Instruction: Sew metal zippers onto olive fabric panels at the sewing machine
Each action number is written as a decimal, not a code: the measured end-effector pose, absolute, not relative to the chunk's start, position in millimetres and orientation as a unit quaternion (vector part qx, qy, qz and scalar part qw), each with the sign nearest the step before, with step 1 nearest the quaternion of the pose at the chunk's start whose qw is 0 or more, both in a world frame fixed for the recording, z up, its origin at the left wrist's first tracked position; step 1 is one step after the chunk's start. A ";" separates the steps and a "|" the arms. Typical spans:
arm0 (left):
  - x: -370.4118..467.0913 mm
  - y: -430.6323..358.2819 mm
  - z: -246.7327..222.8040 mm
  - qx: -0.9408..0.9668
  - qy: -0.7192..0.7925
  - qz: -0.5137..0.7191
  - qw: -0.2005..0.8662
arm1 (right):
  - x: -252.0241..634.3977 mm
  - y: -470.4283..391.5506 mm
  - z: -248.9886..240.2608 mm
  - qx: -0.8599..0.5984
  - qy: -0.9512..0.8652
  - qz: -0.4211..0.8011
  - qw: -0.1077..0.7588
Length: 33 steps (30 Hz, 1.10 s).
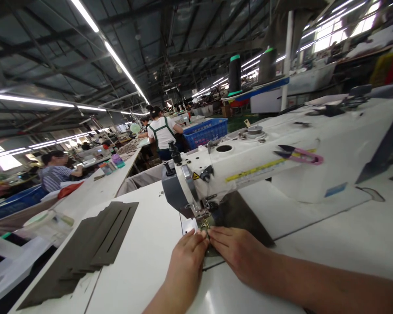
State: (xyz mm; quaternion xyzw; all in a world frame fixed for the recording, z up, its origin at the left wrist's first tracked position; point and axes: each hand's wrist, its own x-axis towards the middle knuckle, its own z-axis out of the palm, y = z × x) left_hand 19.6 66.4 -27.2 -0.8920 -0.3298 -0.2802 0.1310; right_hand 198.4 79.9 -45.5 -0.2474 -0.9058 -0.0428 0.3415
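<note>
A white sewing machine (242, 161) stands on the table with its needle area (203, 222) low in the middle of the view. A dark olive-grey fabric piece (245, 218) lies flat under the machine's arm and reaches the presser foot. Just left of the needle, my left hand (188, 257) has its fingers closed at the near edge of the fabric. My right hand (239, 250) presses its joined fingertips on the same fabric from the right, almost touching the left fingertips. The exact grip under the fingers is hidden.
A fanned stack of dark fabric pieces (94, 235) lies on the left of the white table (140, 253). Pink-handled thread snips (304, 155) rest on the machine arm. Thread cones (235, 76), a blue crate (206, 132) and people (163, 131) are farther back.
</note>
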 end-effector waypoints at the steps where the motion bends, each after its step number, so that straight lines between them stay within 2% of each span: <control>1: 19.7 67.8 -26.7 -0.892 -0.329 -0.281 0.132 | 198.0 81.4 -45.6 -0.249 -0.905 -0.045 0.343; 7: 22.5 75.6 -26.0 -0.883 -0.347 -0.294 0.112 | 196.1 90.3 -48.7 -0.251 -0.906 -0.040 0.340; 13: 21.4 65.6 -27.7 -0.865 -0.411 -0.285 0.041 | 198.3 84.5 -45.8 -0.267 -0.893 -0.050 0.360; 23: 18.4 61.6 -39.1 -0.857 -0.363 -0.350 0.105 | 207.9 80.8 -43.9 -0.232 -0.895 -0.109 0.364; 28: 21.1 63.6 -41.6 -0.870 -0.339 -0.320 0.163 | 204.3 82.5 -57.5 -0.227 -0.877 -0.176 0.384; 33: 20.3 68.5 -40.1 -0.877 -0.316 -0.306 0.193 | 198.5 85.3 -66.6 -0.251 -0.873 -0.186 0.375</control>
